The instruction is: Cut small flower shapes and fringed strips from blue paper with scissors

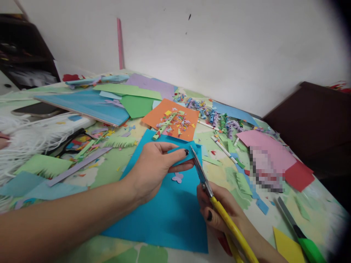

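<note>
My left hand (156,166) pinches a small folded piece of blue paper (183,152) between thumb and fingers, above a large blue sheet (167,215) lying on the table. My right hand (219,212) grips yellow-handled scissors (216,204); their blades (199,168) meet the right edge of the small blue piece. A little lilac paper cutout (177,178) lies on the large sheet just below my left fingers.
An orange sheet (156,116) with confetti and a green paper roll (163,127) lies behind. Curled paper strips (216,118), pink (270,148) and red paper (298,177), a green-handled tool (301,237), white fringe (24,137) and black scissors (71,140) surround the spot.
</note>
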Available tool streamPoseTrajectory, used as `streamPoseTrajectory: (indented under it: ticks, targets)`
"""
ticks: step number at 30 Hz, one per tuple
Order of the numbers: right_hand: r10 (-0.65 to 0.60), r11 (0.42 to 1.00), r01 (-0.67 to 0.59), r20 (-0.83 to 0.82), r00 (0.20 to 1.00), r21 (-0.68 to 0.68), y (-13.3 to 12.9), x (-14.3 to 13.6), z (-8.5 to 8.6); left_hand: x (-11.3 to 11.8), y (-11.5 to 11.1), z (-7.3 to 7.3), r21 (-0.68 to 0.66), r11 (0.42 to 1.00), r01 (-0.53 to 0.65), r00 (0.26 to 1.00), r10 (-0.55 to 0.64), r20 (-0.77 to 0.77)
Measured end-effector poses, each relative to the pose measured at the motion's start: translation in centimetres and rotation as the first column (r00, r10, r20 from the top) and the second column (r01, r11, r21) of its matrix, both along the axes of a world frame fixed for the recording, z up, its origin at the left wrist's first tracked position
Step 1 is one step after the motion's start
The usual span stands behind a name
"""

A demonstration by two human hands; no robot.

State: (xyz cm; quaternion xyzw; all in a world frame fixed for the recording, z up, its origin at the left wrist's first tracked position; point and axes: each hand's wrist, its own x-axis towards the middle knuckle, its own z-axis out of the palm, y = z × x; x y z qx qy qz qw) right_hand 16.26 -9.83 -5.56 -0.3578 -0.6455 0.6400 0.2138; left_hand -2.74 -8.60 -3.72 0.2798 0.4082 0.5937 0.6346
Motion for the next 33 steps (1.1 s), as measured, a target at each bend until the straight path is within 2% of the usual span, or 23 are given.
streamPoseTrajectory:
  ticks: [11,20,24,29,33]
  targets:
    - [-0.007,0.998,0.005,-0.028,1.000,-0.057,0.0,-0.2,0.1,0.1,-0.1,0.1,-0.008,1.000,-0.004,1.000,0.004,-0.002]
    - [-0.005,0.999,0.004,-0.045,0.999,-0.040,-0.1,-0.2,0.0,0.1,0.0,0.1,-0.012,1.000,-0.006,1.000,0.006,0.005]
    - [0.024,1.000,-0.022,-0.073,0.997,0.018,0.4,-0.1,-0.6,0.1,-0.1,0.2,-0.034,0.999,-0.021,1.000,0.021,0.008]
    - [0.119,0.988,-0.111,-0.066,0.991,0.110,1.4,0.5,-2.1,0.0,0.0,0.1,-0.021,1.000,-0.007,1.000,0.007,-0.005]
    - [0.128,0.990,-0.124,-0.056,0.990,0.068,1.6,0.7,-2.4,0.1,0.1,0.2,-0.046,0.999,-0.030,0.999,0.029,-0.020]
